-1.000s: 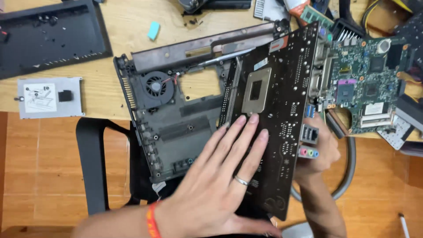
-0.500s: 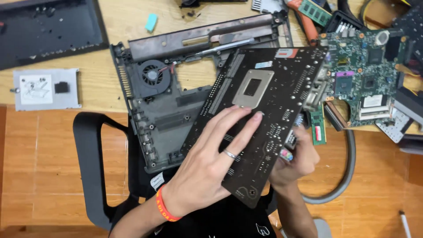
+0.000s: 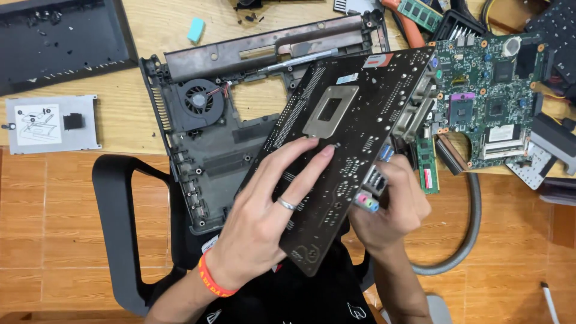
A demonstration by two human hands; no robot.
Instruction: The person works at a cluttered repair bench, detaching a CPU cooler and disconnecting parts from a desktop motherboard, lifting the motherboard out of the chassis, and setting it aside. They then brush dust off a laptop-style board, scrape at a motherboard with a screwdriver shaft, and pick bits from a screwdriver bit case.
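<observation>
Head view: wooden desk (image 3: 132, 120) over orange tiled floor (image 3: 54, 216). Left hand (image 3: 264, 222) flat, fingers spread on black motherboard (image 3: 348, 144), held tilted above dark laptop base (image 3: 204, 138). Right hand (image 3: 393, 207) clamped on motherboard's port edge. Green circuit board (image 3: 492, 102) lies right

Two hands hold a black motherboard above an opened laptop base.

The left hand (image 3: 264, 222) lies flat on the motherboard (image 3: 354, 138), fingers spread, and the right hand (image 3: 393, 207) grips its edge by the coloured ports. The laptop base (image 3: 210, 132) with its fan (image 3: 198, 99) rests on the wooden bench (image 3: 126, 114), a green circuit board (image 3: 492, 96) beside it.
</observation>
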